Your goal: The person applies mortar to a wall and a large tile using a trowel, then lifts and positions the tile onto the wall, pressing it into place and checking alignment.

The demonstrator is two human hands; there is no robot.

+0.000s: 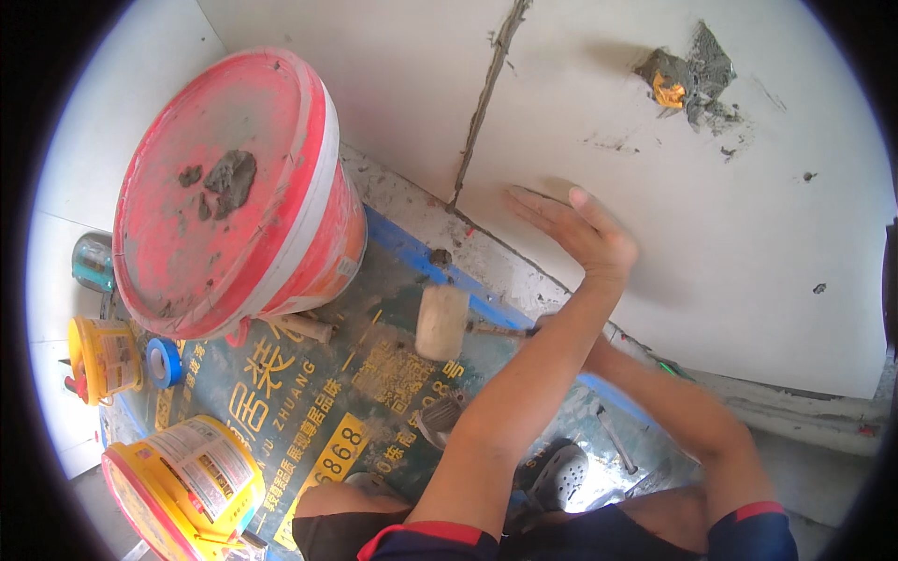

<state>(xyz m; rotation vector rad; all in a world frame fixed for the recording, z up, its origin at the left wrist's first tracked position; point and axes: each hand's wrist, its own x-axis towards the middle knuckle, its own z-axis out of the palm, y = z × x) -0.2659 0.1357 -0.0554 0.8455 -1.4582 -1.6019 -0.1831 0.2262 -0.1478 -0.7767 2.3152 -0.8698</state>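
1. Head camera, looking down: a person crouches on the floor facing a wall of large white tiles. A red bucket (pixel 234 178), lid on and dabbed with grey mortar, stands at the foot of the wall and serves as the landmark.
2. Left hand (pixel 575 234): to the right of the red bucket, it lies flat against a white wall tile (pixel 711 280), palm down and fingers spread. Its grip is released and holds nothing.
3. Right hand: its forearm crosses beneath the left one, and the hand is hidden there at the handle end of a rubber mallet (pixel 441 323). I cannot tell whether its grip is clenched on it. The pale mallet head sits just right of the red bucket's base, below the left hand.
4. Progress, as a judgement: the tile under the palm already stands on the wall. The vertical joint (pixel 486 93) up and right of the red bucket is rough with mortar. Far right of the bucket, a mortar patch (pixel 692 79) around a yellow piece looks unfinished.
5. Below the red bucket: a printed floor sheet (pixel 327 402), a blue tape roll (pixel 166 362) and a yellow bucket (pixel 182 477).
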